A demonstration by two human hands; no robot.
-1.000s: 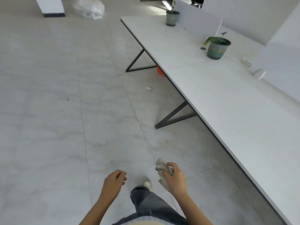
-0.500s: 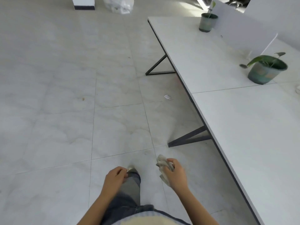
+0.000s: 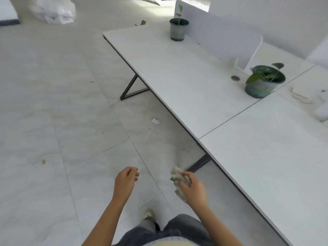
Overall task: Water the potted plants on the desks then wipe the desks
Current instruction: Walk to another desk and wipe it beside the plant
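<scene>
The cloth [image 3: 177, 178] is bunched in the right hand [image 3: 192, 189], fingers curled round it, low over the floor beside the desk [image 3: 177, 77] and clear of its top. The left hand [image 3: 125, 181] hangs nearby, loosely curled, holding nothing. Two plants stand on the desk by a white divider [image 3: 221, 39], well apart: near pot [image 3: 264, 82] and far pot [image 3: 178, 29].

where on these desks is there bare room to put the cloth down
Widest bare patch: the near desk, from its front edge back to the white clutter at its far right. The far desk is bare along its front edge, between the tall grey pot and the squat green pot. Crowded: round that pot, beside the divider foot.
</scene>
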